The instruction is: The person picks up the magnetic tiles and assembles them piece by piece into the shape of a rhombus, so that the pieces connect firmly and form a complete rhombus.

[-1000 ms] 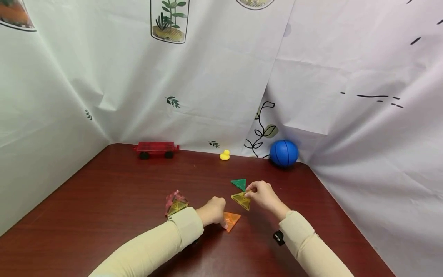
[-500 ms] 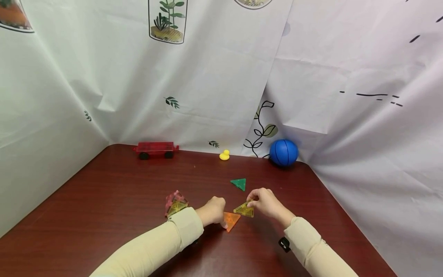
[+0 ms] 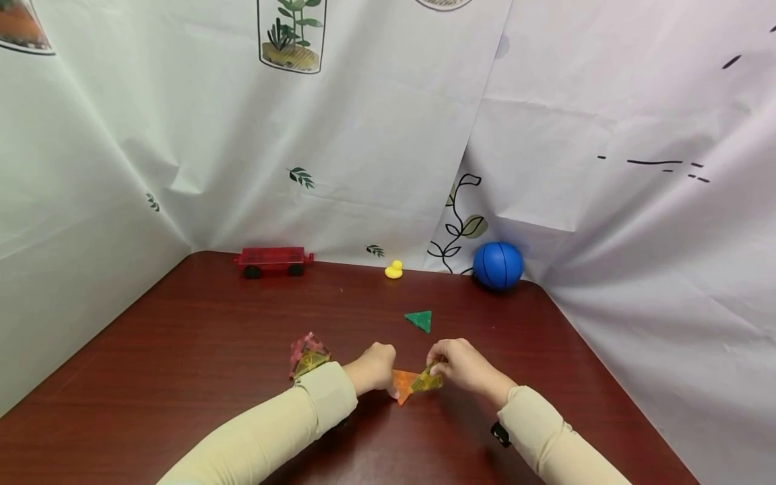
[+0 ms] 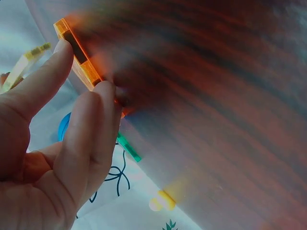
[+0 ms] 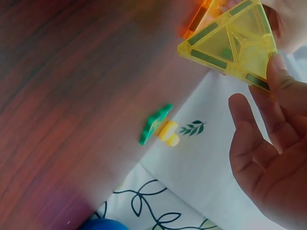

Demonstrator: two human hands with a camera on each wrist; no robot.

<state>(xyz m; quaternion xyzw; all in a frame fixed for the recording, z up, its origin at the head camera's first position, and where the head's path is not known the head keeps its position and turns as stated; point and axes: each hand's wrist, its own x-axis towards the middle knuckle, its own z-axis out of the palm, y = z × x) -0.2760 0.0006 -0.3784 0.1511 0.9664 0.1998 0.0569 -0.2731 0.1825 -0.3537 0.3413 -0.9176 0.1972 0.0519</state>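
Note:
An orange triangular magnetic tile [image 3: 403, 384] lies flat on the table, with my left hand [image 3: 372, 369] holding it between thumb and fingertips. In the left wrist view, that hand [image 4: 57, 129] has its thumb and fingers at the orange tile's edge [image 4: 79, 52]. My right hand [image 3: 463, 364] pinches a yellow triangular magnetic tile [image 3: 428, 380] by its edge. Tilted, the yellow tile has its lower corner at the orange tile's right edge; whether they touch I cannot tell. In the right wrist view, thumb and fingers hold one side of the yellow tile [image 5: 235, 43].
Beyond the hands lies a green triangular tile [image 3: 419, 320]. A pink and yellow tile structure [image 3: 308, 356] stands beside my left forearm. Along the back edge are a red wheeled base [image 3: 273, 259], a yellow rubber duck [image 3: 394, 270] and a blue ball [image 3: 498, 266].
My right hand has brought the yellow tile down and nearer to me, from beside the green tile to the orange tile's right edge. The left hand and the orange tile have stayed in place.

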